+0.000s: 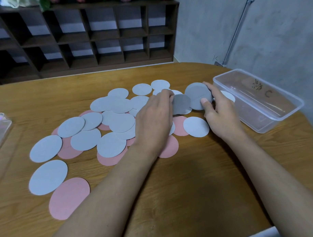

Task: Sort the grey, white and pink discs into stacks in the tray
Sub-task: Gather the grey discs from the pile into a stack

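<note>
I judged the discs light, thin, best taken by the rim; left fingers pinched a grey disc, right fingers gripped a grey stack at one o'clock, beside the tray.

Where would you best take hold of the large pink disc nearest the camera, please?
Probably at its free lower-right rim, from above: the pink disc lies flat and thin on the table, so tip that edge up, then pinch.
</note>
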